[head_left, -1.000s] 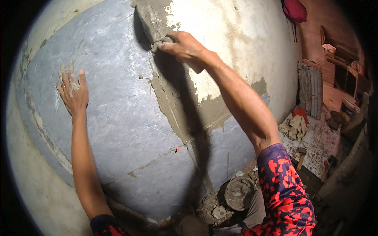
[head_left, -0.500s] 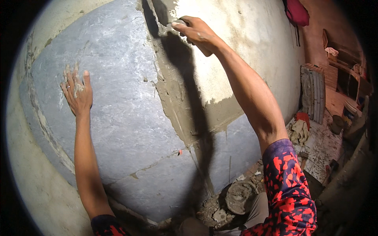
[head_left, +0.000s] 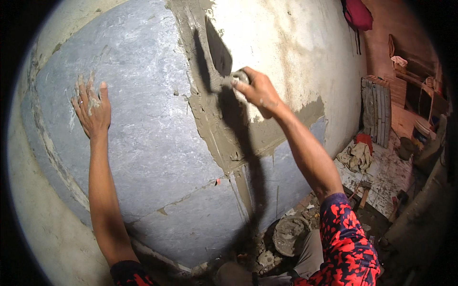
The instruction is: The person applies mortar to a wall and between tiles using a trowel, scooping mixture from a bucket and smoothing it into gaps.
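My left hand [head_left: 93, 107] lies on a large grey stone-like tile [head_left: 138, 143] on the wall, fingers apart and smeared with pale mortar. My right hand [head_left: 255, 93] grips the handle of a trowel [head_left: 217, 47], its blade pointing up along a strip of wet grey mortar [head_left: 193, 57] right of the tile. The mortar continues down and across below the white wall [head_left: 276, 47], above a lower section of grey tile [head_left: 281, 171]. A dark shadow of my arm falls down the mortar strip.
Below me are a round bowl of mortar [head_left: 291, 236] and rubble. On the floor at right lie crumpled cloths [head_left: 355, 157] and a hammer [head_left: 364, 193], with stacked grey panels [head_left: 374, 109] leaning nearby and buckets [head_left: 420, 131] beyond. A maroon bag [head_left: 358, 14] hangs at upper right.
My right hand and the trowel went up slightly half a second ago and have since moved down and to the right along the mortar. My left hand stays on the tile.
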The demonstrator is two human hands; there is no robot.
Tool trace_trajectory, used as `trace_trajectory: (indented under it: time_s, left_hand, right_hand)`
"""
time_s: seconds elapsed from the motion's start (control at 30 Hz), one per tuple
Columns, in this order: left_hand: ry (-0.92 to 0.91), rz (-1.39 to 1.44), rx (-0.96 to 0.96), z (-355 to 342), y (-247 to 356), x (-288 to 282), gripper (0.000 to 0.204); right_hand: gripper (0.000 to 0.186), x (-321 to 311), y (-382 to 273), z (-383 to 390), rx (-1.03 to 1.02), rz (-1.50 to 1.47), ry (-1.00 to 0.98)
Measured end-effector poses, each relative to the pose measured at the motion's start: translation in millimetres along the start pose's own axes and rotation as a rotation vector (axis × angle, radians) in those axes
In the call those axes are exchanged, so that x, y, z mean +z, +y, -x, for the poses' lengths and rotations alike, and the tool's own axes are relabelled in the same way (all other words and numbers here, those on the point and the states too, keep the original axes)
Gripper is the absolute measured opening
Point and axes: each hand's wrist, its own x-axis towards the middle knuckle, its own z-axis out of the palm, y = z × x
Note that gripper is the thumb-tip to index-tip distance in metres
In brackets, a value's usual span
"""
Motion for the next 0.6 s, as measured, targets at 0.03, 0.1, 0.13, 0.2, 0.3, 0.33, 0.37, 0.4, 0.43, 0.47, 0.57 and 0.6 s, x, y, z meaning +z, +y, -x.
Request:
trace_trajectory:
  time_s: [0.03,0.1,0.13,0.2,0.3,0.33,0.37,0.4,0.43,0.47,0.57,0.6]
  left_hand:
    - [0.008,-0.001,0.008,0.1,0.8,0.7,0.061]
    - [0.01,0.005,0.01,1.1,4.6,1.9,0.061]
    - [0.013,0.003,0.011,1.3,4.7,1.6,0.061]
    - [0.014,-0.005,0.018,0.8,3.8,2.8,0.061]
    - [0.03,0.001,0.013,1.0,7.4,4.0,0.06]
    - [0.04,0.003,0.02,0.7,7.6,2.9,0.06]
    - [0.036,0.002,0.025,0.5,6.2,2.2,0.06]
    - [0.037,-0.007,0.032,0.7,3.0,1.6,0.059]
    - [0.042,-0.008,0.033,0.3,2.3,3.2,0.059]
    - [0.044,0.0,0.034,0.9,1.5,4.5,0.059]
    - [0.012,-0.003,0.019,0.7,1.6,4.6,0.059]
    - [0.012,-0.003,0.018,-0.1,2.0,3.8,0.059]
  right_hand:
    - [0.032,12.5,7.3,5.1,0.002,0.067,0.047]
    - [0.027,22.1,-5.9,10.1,0.048,0.216,-0.049]
    - [0.025,29.3,-16.3,15.0,-0.008,0.282,-0.03]
    - [0.022,32.9,-14.9,14.6,-0.124,0.338,-0.04]
    - [0.026,16.3,-18.2,8.1,-0.143,0.183,-0.174]
    - [0.026,13.0,-14.5,6.8,-0.138,0.178,-0.174]
    - [0.029,8.2,-10.0,5.8,-0.055,0.038,-0.26]
    - [0.033,3.5,-5.5,7.3,0.029,-0.103,-0.343]
    - [0.033,-1.9,0.3,11.0,0.032,-0.098,-0.337]
    - [0.037,-6.0,7.6,17.3,0.063,-0.161,-0.385]
    - [0.035,-7.4,31.8,45.2,0.076,-0.351,-0.381]
    - [0.035,-5.4,44.9,57.4,0.144,-0.325,-0.298]
